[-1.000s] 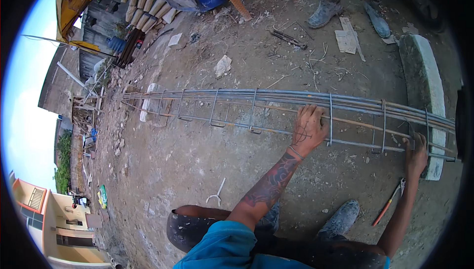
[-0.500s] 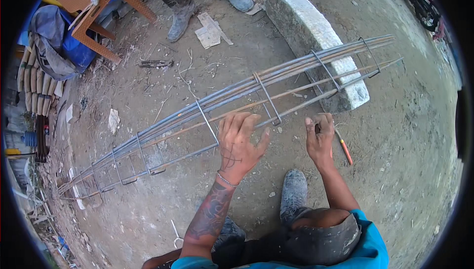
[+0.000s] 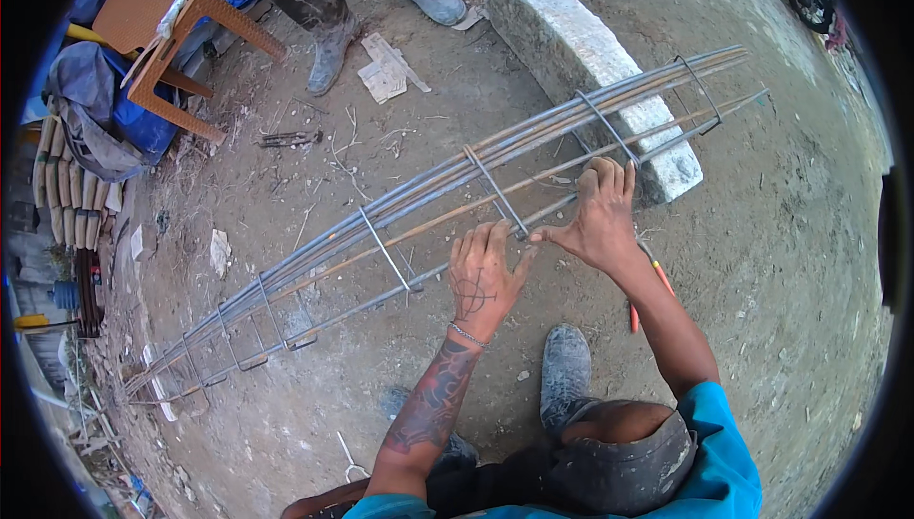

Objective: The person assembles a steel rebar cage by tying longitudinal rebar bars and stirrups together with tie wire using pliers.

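rebar cage (image 3: 409, 189) ahead, at left hand (image 3: 481, 276), right hand (image 3: 606, 219) fingertips; thumbs spread; grip unclear

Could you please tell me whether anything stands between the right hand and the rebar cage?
Nothing visible does: the right hand is right at the rebar cage, its thumb by a stirrup; the left hand sits alongside without blocking it.

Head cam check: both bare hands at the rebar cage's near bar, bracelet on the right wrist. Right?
One error: the bracelet is on the left wrist, not the right; the head view shows it. The rest stands: left hand and right hand are both at the near bar of the rebar cage.
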{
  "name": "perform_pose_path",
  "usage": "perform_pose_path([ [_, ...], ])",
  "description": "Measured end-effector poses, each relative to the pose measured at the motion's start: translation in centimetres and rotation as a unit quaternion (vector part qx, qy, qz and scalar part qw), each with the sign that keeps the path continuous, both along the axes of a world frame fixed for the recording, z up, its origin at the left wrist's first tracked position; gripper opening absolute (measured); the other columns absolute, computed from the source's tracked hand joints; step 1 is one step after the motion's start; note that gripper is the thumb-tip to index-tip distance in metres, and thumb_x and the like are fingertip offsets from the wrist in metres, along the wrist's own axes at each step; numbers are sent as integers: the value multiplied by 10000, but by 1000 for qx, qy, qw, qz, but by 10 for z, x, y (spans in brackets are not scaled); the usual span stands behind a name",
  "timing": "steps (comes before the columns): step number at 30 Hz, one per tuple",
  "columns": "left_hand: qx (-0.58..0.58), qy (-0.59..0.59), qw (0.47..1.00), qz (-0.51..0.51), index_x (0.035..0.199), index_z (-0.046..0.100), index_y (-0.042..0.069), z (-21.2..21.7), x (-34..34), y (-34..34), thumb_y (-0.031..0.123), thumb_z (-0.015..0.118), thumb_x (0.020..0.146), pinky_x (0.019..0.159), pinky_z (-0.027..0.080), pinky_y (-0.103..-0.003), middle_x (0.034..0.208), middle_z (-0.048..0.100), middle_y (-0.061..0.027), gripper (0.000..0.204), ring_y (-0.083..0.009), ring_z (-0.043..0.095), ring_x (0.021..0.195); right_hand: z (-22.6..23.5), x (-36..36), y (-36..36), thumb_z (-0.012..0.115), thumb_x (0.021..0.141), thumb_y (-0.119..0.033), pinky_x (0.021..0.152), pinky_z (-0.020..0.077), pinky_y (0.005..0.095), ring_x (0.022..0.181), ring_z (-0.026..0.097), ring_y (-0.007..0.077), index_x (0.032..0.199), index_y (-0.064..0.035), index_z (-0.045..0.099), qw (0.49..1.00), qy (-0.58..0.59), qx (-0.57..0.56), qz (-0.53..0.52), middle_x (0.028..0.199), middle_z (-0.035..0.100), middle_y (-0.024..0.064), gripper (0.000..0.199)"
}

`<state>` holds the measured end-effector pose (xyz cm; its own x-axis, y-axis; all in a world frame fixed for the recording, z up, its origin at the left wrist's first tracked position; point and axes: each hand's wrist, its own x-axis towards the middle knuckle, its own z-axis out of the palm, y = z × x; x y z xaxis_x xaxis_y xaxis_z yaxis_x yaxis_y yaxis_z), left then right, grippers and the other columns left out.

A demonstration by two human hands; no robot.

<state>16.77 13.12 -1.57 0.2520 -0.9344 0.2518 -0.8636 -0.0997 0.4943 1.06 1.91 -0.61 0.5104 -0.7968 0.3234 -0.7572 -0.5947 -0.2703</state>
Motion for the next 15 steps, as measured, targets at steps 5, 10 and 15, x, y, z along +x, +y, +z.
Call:
perform_pose_path([
  [5, -192, -62, 967, 158, 1050, 621, 67, 21, 39, 24, 238, 739, 744, 921, 399, -426, 976, 605, -106, 370, -299, 546, 1006, 5, -10, -3, 808, 486, -647, 1077, 191, 626, 1186, 385, 397, 1022, 112, 483, 1000, 12, 14, -20, 1178, 426, 232, 984],
  [10, -47, -52, 947, 312, 963, 660, 73, 10, 88, 74, 278, 733, 767, 921, 361, -432, 952, 607, -94, 293, -277, 543, 936, -5, 1, 1, 803, 549, -623, 1077, 202, 617, 1195, 404, 427, 1097, 85, 462, 1000, 16, -11, -25, 1196, 417, 256, 958],
  [15, 19, 11, 959, 283, 874, 695, 77, 12, 80, 75, 336, 696, 810, 910, 340, -422, 907, 624, -80, 266, -256, 551, 909, 4, 0, 3, 802, 580, -594, 1018, 286, 570, 1125, 427, 420, 1074, 67, 445, 999, 28, -44, -3, 1177, 427, 255, 899],
])
